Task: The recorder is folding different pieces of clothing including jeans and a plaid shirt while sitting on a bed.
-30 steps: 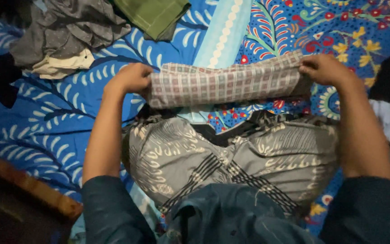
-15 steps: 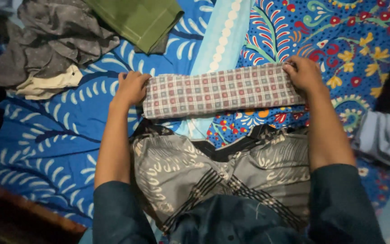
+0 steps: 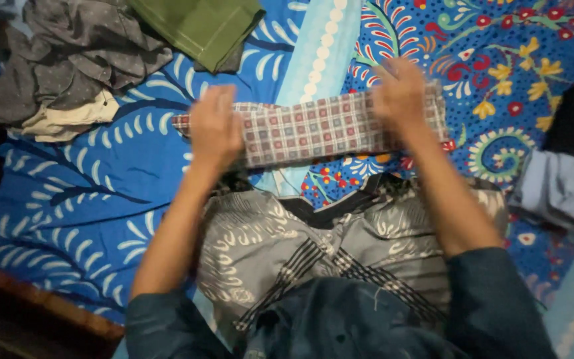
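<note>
So both hands, left hand (image 3: 215,126) and right hand (image 3: 400,94), press flat and open on the folded checked cloth (image 3: 313,129), just above the grey patterned garment (image 3: 287,246).

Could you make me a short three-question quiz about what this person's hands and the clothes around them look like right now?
1. True or false: both hands rest on the folded red-and-white checked cloth strip.
2. Which hand lies nearer the folded olive-green cloth: the left hand or the right hand?
3. What lies directly below the checked strip, towards the person: A) a grey patterned garment, B) a wooden tray, C) a white towel?

Key: 1 true. 2 the left hand. 3 A.
</note>
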